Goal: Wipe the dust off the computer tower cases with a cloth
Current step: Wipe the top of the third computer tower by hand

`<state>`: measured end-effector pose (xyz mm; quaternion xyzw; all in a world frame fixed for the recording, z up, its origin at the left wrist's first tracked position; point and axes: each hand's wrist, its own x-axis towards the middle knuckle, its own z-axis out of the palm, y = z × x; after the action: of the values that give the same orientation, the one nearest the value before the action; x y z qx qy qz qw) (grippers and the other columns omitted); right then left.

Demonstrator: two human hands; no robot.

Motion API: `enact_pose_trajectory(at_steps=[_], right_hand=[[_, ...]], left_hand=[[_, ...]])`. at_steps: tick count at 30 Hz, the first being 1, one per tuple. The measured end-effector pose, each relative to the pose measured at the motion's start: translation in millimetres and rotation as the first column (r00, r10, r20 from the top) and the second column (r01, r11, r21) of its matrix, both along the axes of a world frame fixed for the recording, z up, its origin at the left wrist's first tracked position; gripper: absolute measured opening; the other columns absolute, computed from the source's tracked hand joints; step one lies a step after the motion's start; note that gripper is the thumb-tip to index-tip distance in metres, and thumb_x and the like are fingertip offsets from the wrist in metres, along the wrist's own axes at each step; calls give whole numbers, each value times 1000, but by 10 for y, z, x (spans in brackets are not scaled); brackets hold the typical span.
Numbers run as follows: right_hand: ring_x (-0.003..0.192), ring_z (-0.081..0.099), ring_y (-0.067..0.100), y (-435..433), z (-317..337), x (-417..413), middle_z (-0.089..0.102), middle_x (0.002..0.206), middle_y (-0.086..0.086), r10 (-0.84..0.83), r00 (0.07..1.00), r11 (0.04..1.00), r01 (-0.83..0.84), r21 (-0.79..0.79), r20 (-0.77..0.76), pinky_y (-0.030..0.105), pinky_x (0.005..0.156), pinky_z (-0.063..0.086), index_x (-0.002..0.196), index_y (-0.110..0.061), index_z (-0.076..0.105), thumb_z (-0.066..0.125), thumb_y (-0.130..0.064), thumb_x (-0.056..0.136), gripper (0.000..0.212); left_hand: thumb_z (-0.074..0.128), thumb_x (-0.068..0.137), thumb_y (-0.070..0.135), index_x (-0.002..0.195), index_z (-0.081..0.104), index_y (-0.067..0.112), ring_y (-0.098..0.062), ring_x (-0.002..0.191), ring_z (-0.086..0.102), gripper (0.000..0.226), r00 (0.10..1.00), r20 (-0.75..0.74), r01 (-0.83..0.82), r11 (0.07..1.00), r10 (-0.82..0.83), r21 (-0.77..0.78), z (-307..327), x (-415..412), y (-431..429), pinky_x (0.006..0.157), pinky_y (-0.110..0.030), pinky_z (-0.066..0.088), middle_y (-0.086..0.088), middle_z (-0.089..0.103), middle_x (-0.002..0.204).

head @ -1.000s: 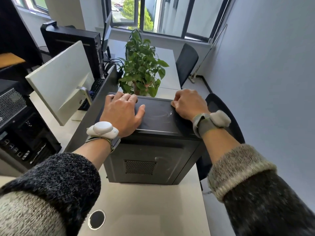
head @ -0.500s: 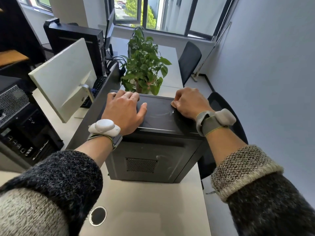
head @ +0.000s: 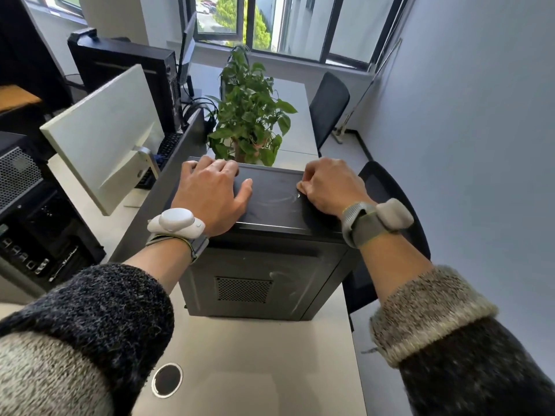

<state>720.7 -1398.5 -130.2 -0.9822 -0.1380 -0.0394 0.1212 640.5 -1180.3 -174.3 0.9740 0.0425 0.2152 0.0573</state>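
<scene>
A dark grey computer tower case (head: 264, 274) stands on the pale desk in front of me, its vented side facing me. My left hand (head: 210, 192) lies flat on the left part of its top, fingers reaching the far edge. My right hand (head: 327, 184) is curled on the top's right part and holds a small tan cloth (head: 301, 186), of which only a corner shows under the fingers. Faint curved wipe marks show on the dusty top between the hands.
A potted green plant (head: 249, 115) stands just behind the case. A white monitor back (head: 102, 133) and another black tower (head: 129, 73) are to the left, open computer cases (head: 33, 211) at far left. A black chair (head: 387, 187) sits at right. A cable hole (head: 167, 380) is in the desk.
Both hands have stayed on the case top. A corner of the tan cloth now shows under my right hand's fingers. The view has shifted slightly.
</scene>
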Motion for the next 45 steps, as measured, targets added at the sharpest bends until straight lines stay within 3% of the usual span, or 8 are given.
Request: enact_pose_trajectory(at_steps=[9,17,22,28,37,45], right_hand=[[107,66,34,88,38,94,69,119,8,-49,998,999,50,-17,36,39,84,49,109,-25,72,65,-39,100,18],[104,64,28,-130,-71,-183,67,114,1,22,1000,1000,-22,-17,11,45,88,55,105,-32,70,64,-48,101,18],[105,66,31,-12,48,-60,69,117,6,-30,999,999,31,-25,28,37,81,47,106,-26,72,66,-39,100,16],[101,65,26,-169,3,-323,69,112,0,16,999,1000,-16,6,-29,44,91,56,101,-30,72,67,-46,99,17],[106,66,33,-17,34,-288,69,114,6,-49,997,999,50,-18,56,38,82,46,108,-24,71,63,-37,102,17],[102,66,28,-185,-3,-575,69,111,0,1,998,1000,-1,-9,62,43,89,54,102,-29,71,63,-42,102,15]], left_hand=[[33,100,57,109,64,18,-29,116,55,51,1000,-15,3,1000,-3,0,-2,38,-31,102,-49,37,-4,71,111],[32,100,58,112,64,18,-29,119,55,53,1000,-4,8,1000,-8,-3,-12,25,9,102,-50,36,-6,71,115],[34,100,57,111,63,18,-29,118,54,50,1000,-12,19,1000,-19,-2,-3,33,-27,101,-49,35,-5,70,113],[33,100,58,112,64,19,-29,118,54,51,1000,-4,4,1000,-4,1,-22,11,14,101,-49,35,-5,70,114],[37,101,56,110,63,18,-31,117,54,47,1000,-1,16,1000,-16,-2,-2,22,-13,99,-49,36,-6,70,111],[31,99,58,107,63,18,-30,115,55,52,1000,-8,15,1000,-15,0,10,15,-1,99,-50,36,-6,70,109]])
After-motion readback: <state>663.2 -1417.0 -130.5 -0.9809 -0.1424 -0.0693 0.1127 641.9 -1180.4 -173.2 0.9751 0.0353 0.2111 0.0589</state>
